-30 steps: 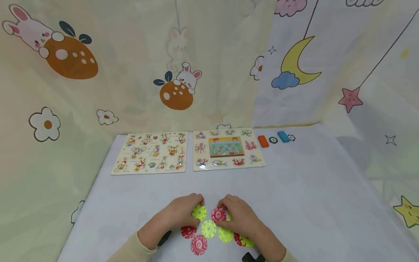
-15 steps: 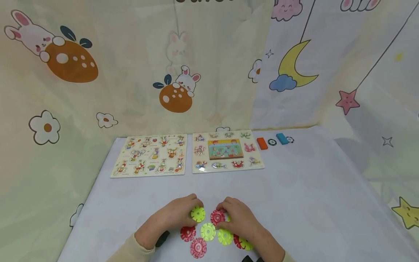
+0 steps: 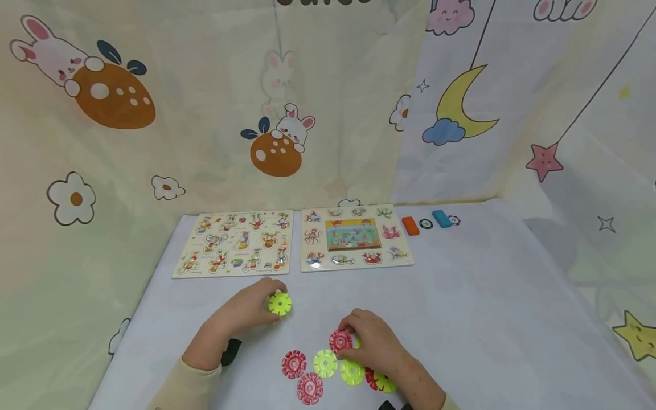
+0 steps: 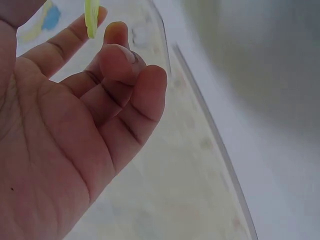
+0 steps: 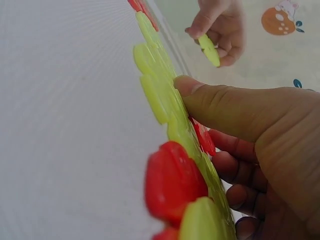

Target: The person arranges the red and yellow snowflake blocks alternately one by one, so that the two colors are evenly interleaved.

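Observation:
In the head view my left hand [image 3: 245, 310] pinches a yellow-green notched disc [image 3: 279, 304] above the table, apart from the others. Only that disc's edge [image 4: 91, 20] shows in the left wrist view. My right hand [image 3: 378, 341] grips a red notched disc [image 3: 340, 341], partly covered by the fingers. Close around it lie two yellow-green discs [image 3: 325, 363], [image 3: 352, 373] and two red discs [image 3: 294, 364], [image 3: 310, 389]. More red and green discs [image 3: 385, 382] sit under the right wrist. From the right wrist view, the thumb touches a row of overlapping green discs [image 5: 160, 90].
Two picture puzzle boards, one with animals [image 3: 233, 245] and one with sea creatures [image 3: 356, 266], lie at the table's back. Beside them are an orange block [image 3: 410, 226], a blue block [image 3: 441, 218] and small black-and-white rings [image 3: 426, 224]. A patterned cloth wall [image 3: 348, 131] rises behind.
My left hand has moved away to the left and back, carrying the yellow-green disc from beside the other discs. The right hand has stayed in place on the red disc.

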Demonstrator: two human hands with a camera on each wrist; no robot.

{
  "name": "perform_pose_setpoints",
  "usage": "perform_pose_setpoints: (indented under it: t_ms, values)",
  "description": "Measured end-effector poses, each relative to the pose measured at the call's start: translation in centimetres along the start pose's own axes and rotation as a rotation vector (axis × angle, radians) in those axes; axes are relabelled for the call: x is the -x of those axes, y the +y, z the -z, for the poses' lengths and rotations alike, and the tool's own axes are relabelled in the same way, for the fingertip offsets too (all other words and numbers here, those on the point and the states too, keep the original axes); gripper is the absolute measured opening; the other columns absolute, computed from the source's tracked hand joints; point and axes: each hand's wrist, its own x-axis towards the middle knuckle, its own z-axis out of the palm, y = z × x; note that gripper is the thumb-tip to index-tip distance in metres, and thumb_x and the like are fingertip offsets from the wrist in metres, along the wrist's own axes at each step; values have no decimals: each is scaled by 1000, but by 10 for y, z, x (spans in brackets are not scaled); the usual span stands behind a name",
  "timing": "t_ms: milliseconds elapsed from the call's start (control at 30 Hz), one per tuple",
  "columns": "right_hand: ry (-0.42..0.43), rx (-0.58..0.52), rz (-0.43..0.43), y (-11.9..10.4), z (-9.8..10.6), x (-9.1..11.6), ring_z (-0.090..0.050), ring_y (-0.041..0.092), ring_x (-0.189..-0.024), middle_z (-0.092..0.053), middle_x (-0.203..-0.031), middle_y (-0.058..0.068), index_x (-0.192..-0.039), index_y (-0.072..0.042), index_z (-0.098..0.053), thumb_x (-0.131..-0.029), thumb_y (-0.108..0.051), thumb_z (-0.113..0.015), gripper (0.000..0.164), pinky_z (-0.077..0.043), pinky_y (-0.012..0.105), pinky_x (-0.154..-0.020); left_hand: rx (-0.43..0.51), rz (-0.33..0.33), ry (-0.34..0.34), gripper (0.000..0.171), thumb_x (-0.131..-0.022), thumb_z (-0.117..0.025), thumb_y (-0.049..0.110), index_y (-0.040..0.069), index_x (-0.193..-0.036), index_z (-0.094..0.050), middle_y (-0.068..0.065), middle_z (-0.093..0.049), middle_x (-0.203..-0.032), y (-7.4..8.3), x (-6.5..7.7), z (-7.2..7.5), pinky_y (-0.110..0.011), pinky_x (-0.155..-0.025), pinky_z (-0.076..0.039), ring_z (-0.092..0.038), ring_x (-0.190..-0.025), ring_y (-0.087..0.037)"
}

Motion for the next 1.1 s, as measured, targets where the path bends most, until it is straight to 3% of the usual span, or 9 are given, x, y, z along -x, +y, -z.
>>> perform_pose_setpoints:
  t_ms: [167,333,500,667,867,1100]
  values:
    - [-7,-15,-9,1,0,0,-46,4,-83,-50,-88,-18,-101,-29,-61,-69,-61,-73,47,-45,30,-78,53,122,58,50,-71,-82,16,21,-115,-59,4,-56,-103,-33,3,18,-37,-80,-44,-51,-91,-16]
    - [-15,-28,-26,0,0,0,-46,4,-83,-50,-88,-18,-100,-29,-62,-68,-62,-72,47,-45,31,-78,78,166,22,47,-72,-82,16,18,-113,-60,0,-55,-93,-61,6,26,-37,-74,-42,-49,-83,-18]
    - [-6,-25,-22,-1,0,1,-45,5,-83,-50,-87,-19,-100,-30,-61,-68,-63,-72,47,-45,30,-78,113,247,-3,47,-71,-83,19,21,-113,-62,-3,-53,-87,-71,7,24,-36,-69,-40,-48,-79,-19]
    - [-13,-35,-28,-2,0,2,-47,4,-84,-51,-90,-19,-102,-29,-60,-69,-61,-73,48,-45,32,-79,179,248,19,51,-67,-85,21,21,-113,-64,-4,-47,-73,-79,6,22,-32,-57,-34,-43,-66,-18]
    - [-53,-70,-53,-8,2,5,-50,3,-81,-55,-93,-20,-108,-30,-61,-70,-58,-73,49,-45,32,-76,268,213,46,48,-67,-85,19,17,-112,-69,-3,-46,-66,-91,6,19,-29,-52,-33,-40,-60,-16]
    - [-98,28,-11,-13,8,3,-49,2,-78,-54,-92,-18,-116,-27,-65,-72,-53,-75,52,-47,25,-72,308,216,40,44,-69,-83,19,16,-111,-70,-2,-46,-65,-94,4,20,-28,-51,-33,-39,-58,-14]
